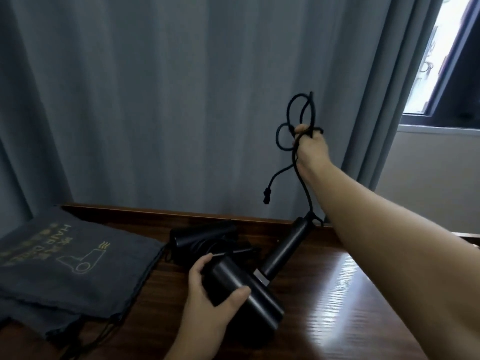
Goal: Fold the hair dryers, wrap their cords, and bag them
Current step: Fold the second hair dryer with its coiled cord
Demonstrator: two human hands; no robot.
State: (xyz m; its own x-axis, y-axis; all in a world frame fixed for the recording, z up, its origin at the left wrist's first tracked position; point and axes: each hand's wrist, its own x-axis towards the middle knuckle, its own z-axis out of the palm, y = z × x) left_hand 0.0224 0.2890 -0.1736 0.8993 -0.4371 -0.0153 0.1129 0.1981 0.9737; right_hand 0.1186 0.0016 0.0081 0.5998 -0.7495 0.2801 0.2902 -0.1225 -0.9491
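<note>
Gripping the black hair dryer [244, 287] barrel over the counter [337, 294], left hand [207, 289] fingers curled round it, right hand [309, 144] holding its looped cord [298, 115] up high above it.

Left grip [207, 289] low, right grip [309, 144] raised, seemingly clenched

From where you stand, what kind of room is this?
Probably a hotel room or bedroom: long grey curtains beside a window, a polished wooden table, and grey drawstring bags printed with a hair dryer logo.

Bare table [337, 294] right; bags [65, 268], second dryer [205, 236] crowd left.
</note>
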